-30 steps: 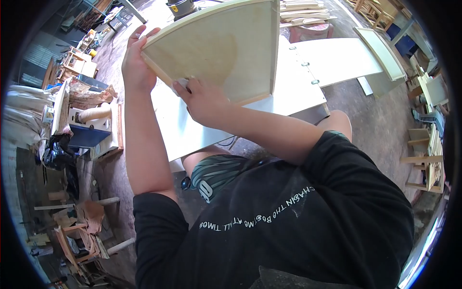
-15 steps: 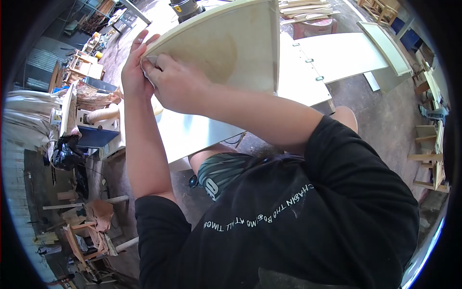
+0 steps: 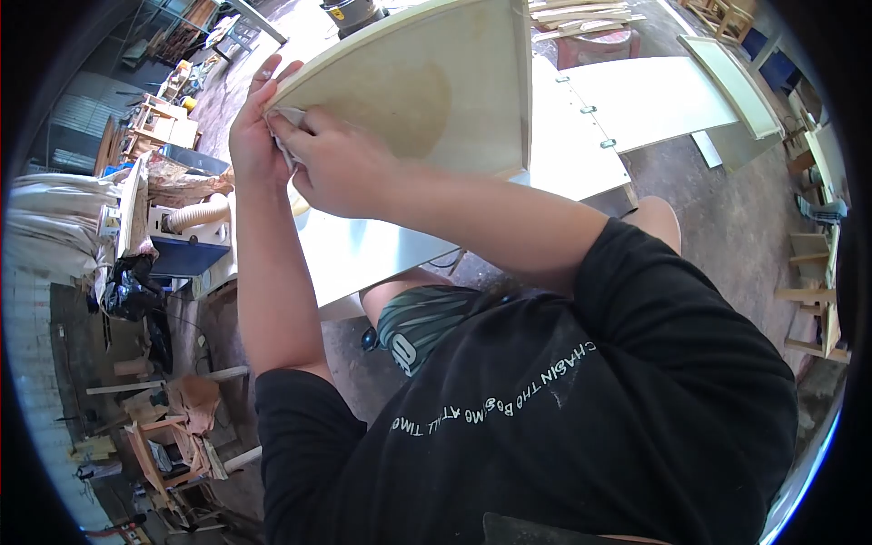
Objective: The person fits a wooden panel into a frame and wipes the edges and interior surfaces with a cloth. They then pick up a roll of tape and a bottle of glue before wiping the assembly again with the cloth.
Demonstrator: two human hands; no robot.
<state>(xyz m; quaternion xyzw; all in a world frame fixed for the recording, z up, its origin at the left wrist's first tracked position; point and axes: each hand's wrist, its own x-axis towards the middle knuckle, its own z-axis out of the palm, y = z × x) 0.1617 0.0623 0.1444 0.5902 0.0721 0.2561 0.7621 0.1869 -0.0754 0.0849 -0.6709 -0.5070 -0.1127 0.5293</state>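
A large pale wooden panel with a raised rim (image 3: 490, 82) stands tilted over a white board (image 3: 363, 245); a brownish stain marks its face. My left hand (image 3: 259, 136) grips the panel's left corner from outside, its fingertips showing above the edge. Inside that corner, my right hand (image 3: 336, 159) is closed on a white cloth or paper (image 3: 289, 116), pressed against the rim. Part of the white piece hangs below my right fingers.
Beyond the panel is a black and yellow bucket-like object (image 3: 352, 14). White boards with green clips (image 3: 589, 110) lie to the right, near stacked wood strips (image 3: 586, 18) on a red stool. A hose (image 3: 195, 215) and blue box (image 3: 186, 254) stand at left.
My right hand has shifted slightly at the corner, and more of the white piece shows. The view has moved a little; my left hand keeps its hold.
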